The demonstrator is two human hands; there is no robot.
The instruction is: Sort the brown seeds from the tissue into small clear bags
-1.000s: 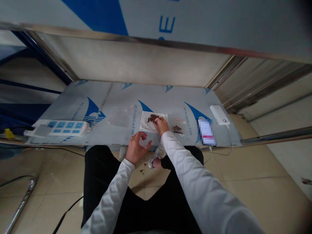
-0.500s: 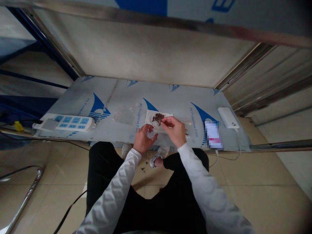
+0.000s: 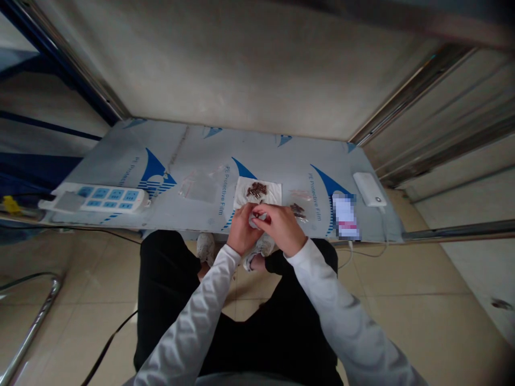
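Note:
My left hand (image 3: pixel 243 230) is closed on a small clear plastic bag (image 3: pixel 253 221), mostly hidden by the fingers. My right hand (image 3: pixel 284 226) meets it at the bag's mouth, with thumb and fingers pinched round a small metal piece (image 3: pixel 256 214); its exact kind is too small to tell. Just beyond both hands, a pile of small brownish, shiny metal pieces (image 3: pixel 256 190) lies on a white cloth or paper sheet (image 3: pixel 274 191). Right of my right hand rests a clear bag with similar pieces inside (image 3: pixel 298 211).
Clear plastic bags (image 3: pixel 201 183) lie left of the sheet. A power strip (image 3: pixel 115 198) sits at the left on the film-covered metal bench (image 3: pixel 257 147). Toward the right are a blurred-out phone (image 3: pixel 346 217) and a white power bank (image 3: pixel 368 188) with cables. A wall panel rises behind.
My right hand has moved from the pile toward me, to the bag in my left hand, carrying a small metal piece. The whole view has shifted slightly.

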